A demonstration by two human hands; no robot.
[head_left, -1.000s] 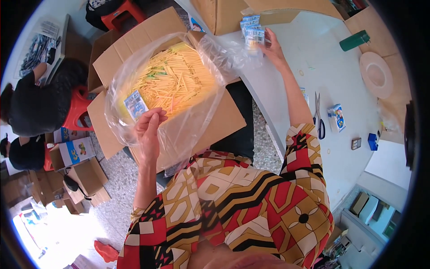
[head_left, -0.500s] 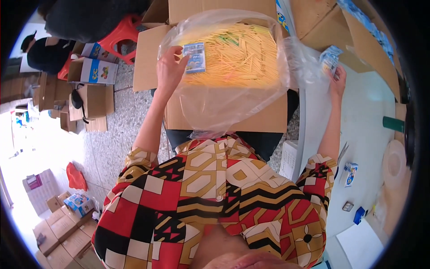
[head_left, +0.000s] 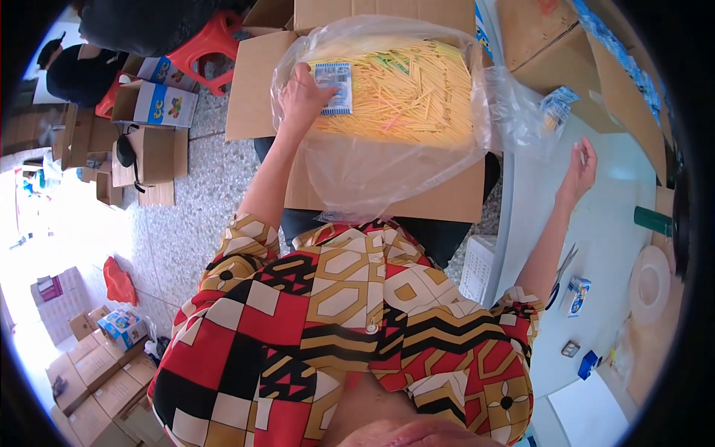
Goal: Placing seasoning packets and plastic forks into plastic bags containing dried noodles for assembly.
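Note:
My left hand point(head_left: 301, 99) pinches a small flat blue-and-white packet point(head_left: 334, 88) by its left edge, thumb across its face. Beneath it, a large clear plastic bag point(head_left: 357, 175) lines a cardboard box point(head_left: 439, 208) in front of me. Thin yellow sticks point(head_left: 417, 86), with a few green and pink ones among them, fill the bag. Over the pale table on the right, my right hand point(head_left: 580, 173) is empty, its fingers stretched out. Just beyond those fingers lies another blue-and-white packet point(head_left: 557, 106), next to the bag's loose edge and apart from the hand.
Scissors point(head_left: 564, 267), a small blue-and-white carton point(head_left: 578, 296) and a roll of tape point(head_left: 649, 280) lie on the table point(head_left: 536, 223). An open carton point(head_left: 629, 86) with blue packets stands far right. On the left are red stools point(head_left: 205, 56), stacked boxes point(head_left: 104, 372) and a person in dark clothing point(head_left: 82, 78).
My right hand has let go of its packet and drawn back toward me, fingers opening. The left hand's packet has shifted slightly right and away from me.

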